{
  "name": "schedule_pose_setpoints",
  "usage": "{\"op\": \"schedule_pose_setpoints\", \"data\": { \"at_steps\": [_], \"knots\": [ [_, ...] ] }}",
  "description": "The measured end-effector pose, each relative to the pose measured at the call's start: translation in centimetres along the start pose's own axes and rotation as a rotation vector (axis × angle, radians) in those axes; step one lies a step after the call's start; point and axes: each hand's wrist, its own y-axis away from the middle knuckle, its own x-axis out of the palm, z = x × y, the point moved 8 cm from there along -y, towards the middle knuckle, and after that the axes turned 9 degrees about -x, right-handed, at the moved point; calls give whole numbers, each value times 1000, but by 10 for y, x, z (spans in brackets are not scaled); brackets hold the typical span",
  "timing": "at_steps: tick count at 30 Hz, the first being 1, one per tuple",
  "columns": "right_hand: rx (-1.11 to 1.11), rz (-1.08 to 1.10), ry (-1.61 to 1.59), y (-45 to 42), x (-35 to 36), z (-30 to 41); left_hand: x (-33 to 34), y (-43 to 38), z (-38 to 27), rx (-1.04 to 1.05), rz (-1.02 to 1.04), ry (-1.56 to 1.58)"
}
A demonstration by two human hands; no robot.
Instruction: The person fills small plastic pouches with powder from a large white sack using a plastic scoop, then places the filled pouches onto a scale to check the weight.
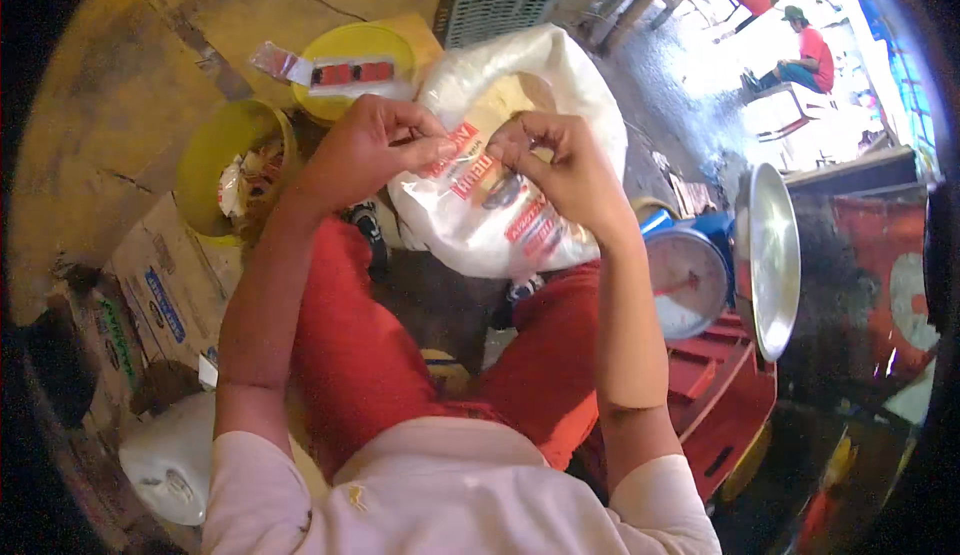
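A large white woven sack (592,97), its rim rolled down, stands between my knees with pale yellow powder or grain (510,97) inside. Over its near side, my left hand (386,142) and my right hand (555,157) pinch a clear printed plastic bag (480,172) between thumbs and fingers, one at each side of its upper part. Whether the bag holds anything, I cannot tell. Beyond my left hand, flat printed plastic packets (352,75) lie on a yellow round container (405,45).
A yellow bucket (195,172) with crumpled wrappers and cardboard (165,277) are at left. To the right stand a dial scale (686,281) with a metal pan (776,262) and a red plastic crate (712,405). A green crate (502,0) is behind the sack. A person (814,52) sits far off.
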Motion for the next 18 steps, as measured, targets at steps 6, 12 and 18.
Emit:
{"op": "schedule_pose_setpoints", "data": {
  "at_steps": [6, 12, 18],
  "knots": [
    [-102, -449, 120, 61, -1, 56, 46, 17, 6, 156, -182, 338],
    [170, -534, -199, 77, 15, -18, 35, 32, 35, 103, -576, 378],
    [318, -205, 307, 56, -17, -70, -7, 16, 29, 339, -585, -313]
  ]
}}
